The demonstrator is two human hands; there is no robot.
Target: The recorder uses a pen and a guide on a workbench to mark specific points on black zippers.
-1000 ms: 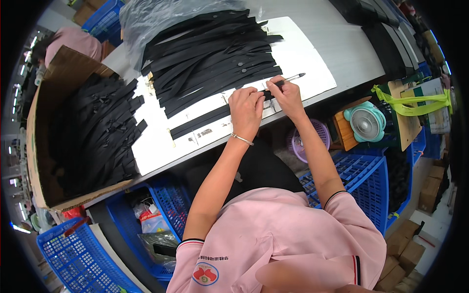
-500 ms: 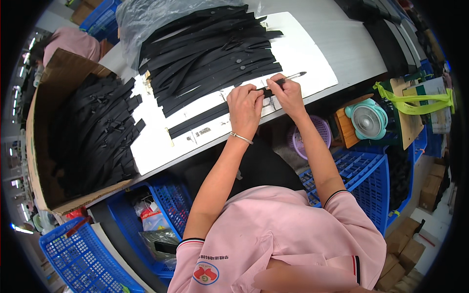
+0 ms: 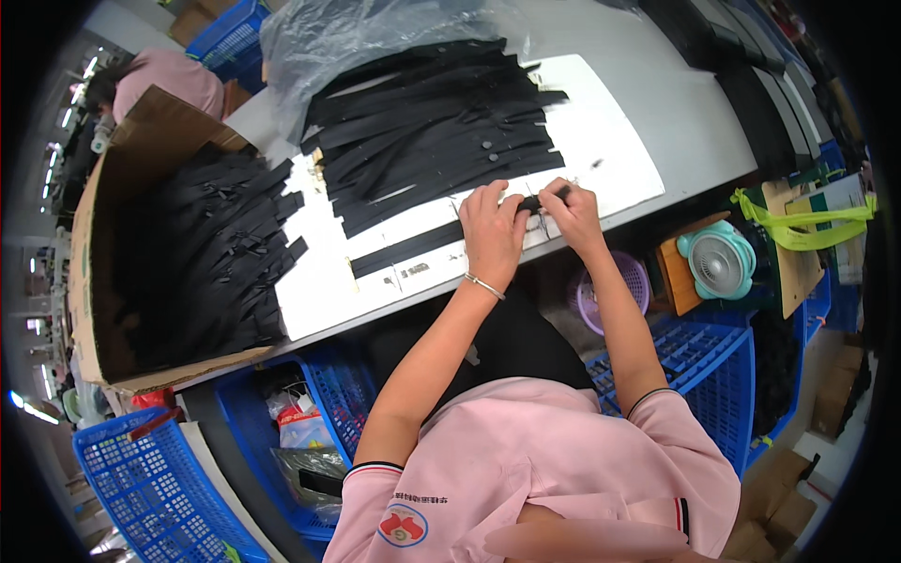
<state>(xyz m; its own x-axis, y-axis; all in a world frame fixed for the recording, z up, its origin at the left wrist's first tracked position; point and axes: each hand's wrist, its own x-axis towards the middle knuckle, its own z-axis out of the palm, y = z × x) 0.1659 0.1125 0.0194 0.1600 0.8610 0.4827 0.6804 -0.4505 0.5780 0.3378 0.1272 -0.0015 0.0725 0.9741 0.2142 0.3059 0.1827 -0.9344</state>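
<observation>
On a white board (image 3: 615,141) lies a single black strap (image 3: 413,248), stretched along the near edge below a wide layer of black straps (image 3: 432,122). My left hand (image 3: 491,233) is closed over the right end of the single strap, fingertips pressing it against the board. Close beside it, my right hand (image 3: 575,220) pinches a slim pen over the same strap end. The pen's barrel is washed out against the white board, and its dark tail (image 3: 597,164) shows as a blurred spot. The fingers hide the strap's tip and the pen point.
A cardboard box (image 3: 89,272) full of black straps stands at the left. Clear plastic sheeting (image 3: 375,38) lies at the back. Below the table are blue crates (image 3: 155,479), a purple basket (image 3: 615,291) and a turquoise fan (image 3: 721,260). Another person (image 3: 169,80) sits at far left.
The whole view has shifted, so the table sits lower and further right. In my right hand the pen has turned, and its barrel no longer shows clearly. Both hands stay at the strap's right end.
</observation>
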